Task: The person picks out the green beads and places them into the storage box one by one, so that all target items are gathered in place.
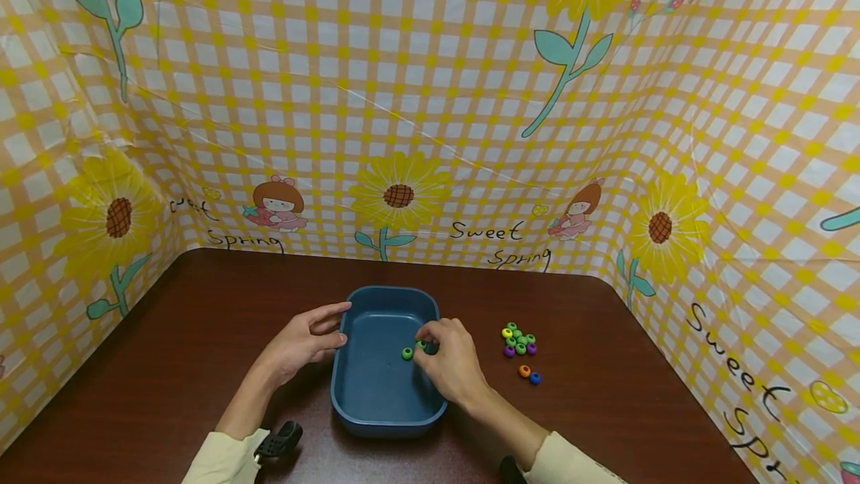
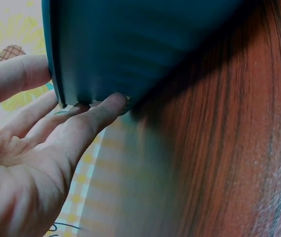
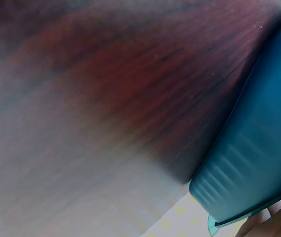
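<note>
Checked cloth walls (image 1: 302, 95) round a dark counter (image 1: 605, 387). One green bead (image 1: 407, 353) in the tray (image 1: 372, 387), toward its right edge. Second green bead (image 1: 421, 345) between right grip's (image 1: 452, 361) finger and thumb; can't tell if pinched. Smooth, round: an off-centre squeeze could shoot it out. Left grip (image 1: 302, 340) spread, fingertips on tray's left edge; a push there could skid the tray. Loose beads (image 1: 520, 348) toward counter's right edge: a low right-hand pass could scatter them.

and here the right hand (image 1: 455, 364) masks part of the blue tray (image 1: 369, 388) and of a green bead (image 1: 421, 345); over in the right wrist view, that hand runs off the corner, the tabletop (image 3: 180, 89) badly blurred!
</note>
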`<state>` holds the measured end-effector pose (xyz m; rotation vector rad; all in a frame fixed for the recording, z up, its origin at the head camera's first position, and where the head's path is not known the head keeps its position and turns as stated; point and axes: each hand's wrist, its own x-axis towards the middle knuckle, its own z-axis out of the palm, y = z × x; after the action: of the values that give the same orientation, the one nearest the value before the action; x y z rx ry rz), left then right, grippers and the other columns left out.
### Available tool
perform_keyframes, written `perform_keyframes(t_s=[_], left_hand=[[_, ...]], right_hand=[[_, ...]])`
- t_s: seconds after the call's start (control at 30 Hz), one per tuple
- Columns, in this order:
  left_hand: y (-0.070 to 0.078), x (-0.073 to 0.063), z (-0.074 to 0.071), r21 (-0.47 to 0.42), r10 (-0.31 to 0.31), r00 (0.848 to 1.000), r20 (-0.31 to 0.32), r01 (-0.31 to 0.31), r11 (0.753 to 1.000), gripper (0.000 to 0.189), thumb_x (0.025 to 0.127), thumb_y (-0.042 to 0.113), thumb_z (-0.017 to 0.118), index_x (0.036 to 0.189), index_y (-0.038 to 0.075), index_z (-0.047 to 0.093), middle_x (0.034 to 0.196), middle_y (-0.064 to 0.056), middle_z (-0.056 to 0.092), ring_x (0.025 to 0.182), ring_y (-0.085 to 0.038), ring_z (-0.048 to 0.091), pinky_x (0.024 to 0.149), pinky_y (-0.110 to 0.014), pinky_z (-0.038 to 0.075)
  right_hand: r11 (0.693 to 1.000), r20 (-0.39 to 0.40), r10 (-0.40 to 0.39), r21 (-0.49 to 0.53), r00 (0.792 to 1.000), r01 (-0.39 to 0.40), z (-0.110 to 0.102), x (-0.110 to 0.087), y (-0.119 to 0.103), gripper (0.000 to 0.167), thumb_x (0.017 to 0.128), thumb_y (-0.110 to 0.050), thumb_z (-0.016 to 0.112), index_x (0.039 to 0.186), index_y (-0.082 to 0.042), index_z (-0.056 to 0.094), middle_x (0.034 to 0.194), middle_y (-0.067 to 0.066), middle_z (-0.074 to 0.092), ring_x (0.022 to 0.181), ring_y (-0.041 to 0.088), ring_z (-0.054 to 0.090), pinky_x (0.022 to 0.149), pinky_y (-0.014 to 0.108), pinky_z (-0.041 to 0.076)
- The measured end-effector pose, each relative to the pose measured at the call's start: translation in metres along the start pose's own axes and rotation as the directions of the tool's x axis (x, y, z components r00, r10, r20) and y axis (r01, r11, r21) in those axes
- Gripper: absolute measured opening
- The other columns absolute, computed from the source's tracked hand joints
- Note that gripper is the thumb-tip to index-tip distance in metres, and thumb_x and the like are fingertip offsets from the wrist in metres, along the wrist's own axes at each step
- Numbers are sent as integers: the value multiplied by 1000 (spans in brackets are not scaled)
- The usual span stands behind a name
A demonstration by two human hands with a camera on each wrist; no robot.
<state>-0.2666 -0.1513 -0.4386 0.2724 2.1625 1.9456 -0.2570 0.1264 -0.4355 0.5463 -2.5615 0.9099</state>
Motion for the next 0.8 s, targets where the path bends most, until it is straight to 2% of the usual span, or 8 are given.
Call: perform_keyframes(t_s=[0.4,0.8], left_hand=[[0,1,1,-3,0,1000,-5,0,1000,60,98,6,64,154,7,43,157,-24,41,143,-43,44,101,-55,52],[-1,1,0,-12,8,1000,8,-8,1000,60,99,6,63,155,6,41,158,-24,39,140,-43,46,99,-51,55]], right_hand=[[999,12,-19,29,1000,19,1,-1,2,9,81,-6,79,89,-8,76,87,5,70,84,15,53,73,30,46],[1000,11,-18,19,1000,17,1,-1,1,9,80,-7,79,89,-8,76,86,6,68,83,18,52,71,29,44]])
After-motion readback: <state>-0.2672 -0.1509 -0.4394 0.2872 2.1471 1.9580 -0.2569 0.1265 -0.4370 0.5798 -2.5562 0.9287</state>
